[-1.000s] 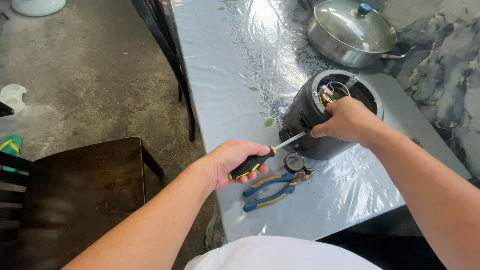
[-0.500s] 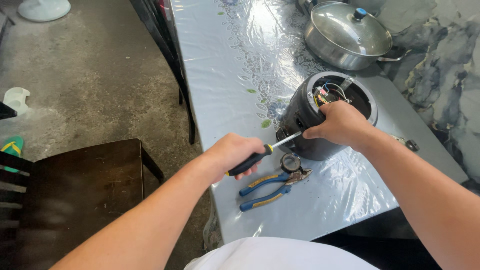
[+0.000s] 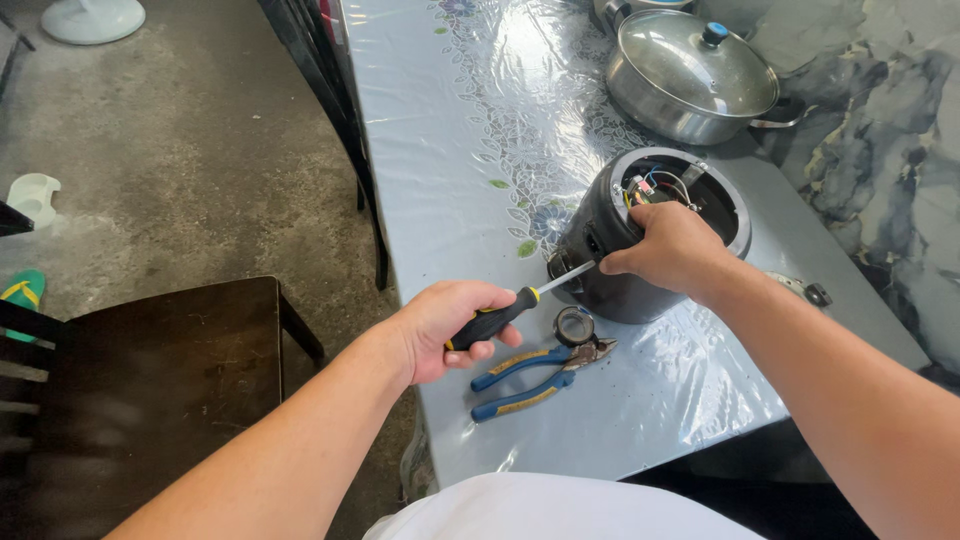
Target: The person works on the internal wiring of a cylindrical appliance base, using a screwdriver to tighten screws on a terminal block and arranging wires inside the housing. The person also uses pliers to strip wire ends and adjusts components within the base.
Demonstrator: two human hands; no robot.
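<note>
Two hands at the screw-driving step: my left grip (image 3: 450,325) clamps the screwdriver (image 3: 515,308), my right grip (image 3: 665,245) steadies the overturned cooker base (image 3: 600,235); next, I judge, turning under steady pressure.

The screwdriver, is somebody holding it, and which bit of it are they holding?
Yes. The left hand grips the screwdriver by its black-and-yellow handle. The right hand holds the dark round appliance by its upper side.

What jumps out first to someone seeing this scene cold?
The left hand holds a black-and-yellow screwdriver against a dark round appliance lying open at mid-table, wires showing inside, while the right hand steadies it. Blue-handled pliers lie just in front, and a lidded steel pot sits behind.
</note>
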